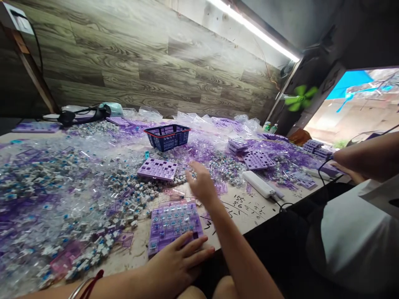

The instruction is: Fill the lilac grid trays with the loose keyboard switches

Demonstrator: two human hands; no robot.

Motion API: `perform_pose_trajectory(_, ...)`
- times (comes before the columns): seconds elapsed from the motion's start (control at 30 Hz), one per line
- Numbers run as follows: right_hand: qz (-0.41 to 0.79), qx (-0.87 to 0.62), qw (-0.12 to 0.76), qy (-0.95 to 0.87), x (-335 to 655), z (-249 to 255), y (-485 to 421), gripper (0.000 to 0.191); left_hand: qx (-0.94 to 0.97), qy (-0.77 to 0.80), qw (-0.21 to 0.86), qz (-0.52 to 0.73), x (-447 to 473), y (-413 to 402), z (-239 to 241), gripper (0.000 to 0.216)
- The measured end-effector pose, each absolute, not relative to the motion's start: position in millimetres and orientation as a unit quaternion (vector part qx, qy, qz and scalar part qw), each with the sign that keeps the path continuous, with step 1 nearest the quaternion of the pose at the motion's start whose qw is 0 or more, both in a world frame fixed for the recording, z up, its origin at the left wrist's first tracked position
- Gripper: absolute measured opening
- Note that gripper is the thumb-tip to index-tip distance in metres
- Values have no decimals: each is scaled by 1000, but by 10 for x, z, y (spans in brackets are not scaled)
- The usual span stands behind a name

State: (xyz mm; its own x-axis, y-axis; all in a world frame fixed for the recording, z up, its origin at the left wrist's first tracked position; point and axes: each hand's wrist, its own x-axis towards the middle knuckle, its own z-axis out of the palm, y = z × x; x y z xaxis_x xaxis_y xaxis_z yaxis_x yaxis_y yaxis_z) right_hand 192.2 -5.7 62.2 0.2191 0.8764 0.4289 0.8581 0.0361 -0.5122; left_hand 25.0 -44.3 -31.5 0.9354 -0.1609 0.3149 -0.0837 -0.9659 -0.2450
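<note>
A purple tray (173, 222) filled with small blue-and-white switch parts lies at the near edge of the table. My left hand (177, 259) rests flat on the tray's near edge, fingers stretched out, holding nothing. My right hand (202, 182) hovers above the table beyond the tray, reaching toward a heap of loose parts (218, 164); its fingers are loosely spread and blurred, and I see nothing in them. An empty purple tray (157, 169) lies further back.
Loose switch parts and clear purple pieces (62, 195) cover the left of the table. A blue basket (168, 136) stands at the back, a white box (258, 183) with a cable at right. More purple trays (258, 160) lie beside a co-worker's arm (364, 155).
</note>
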Motion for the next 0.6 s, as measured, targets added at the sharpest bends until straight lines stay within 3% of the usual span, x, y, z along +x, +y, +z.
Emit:
perform_pose_trajectory(0.07, -22, -783, 398, -477, 2503, 624, -7, 41, -970, 82, 117, -199, 252, -439, -364, 18)
perform_pose_trajectory(0.2, -26, -846, 374, -380, 3341, 368, -29, 49, -959, 78, 119, -245, 302, -422, -475, 19)
perform_pose_trajectory(0.4, -2, -843, 315, -436, 3298, -153, -25, 48, -959, 82, 120, -245, 324, -415, -493, 21)
perform_pose_trajectory(0.6, 0, -780, 312, -542, 3094, -228, -26, 43, -953, 73, 133, -261, 331, -412, -459, 18)
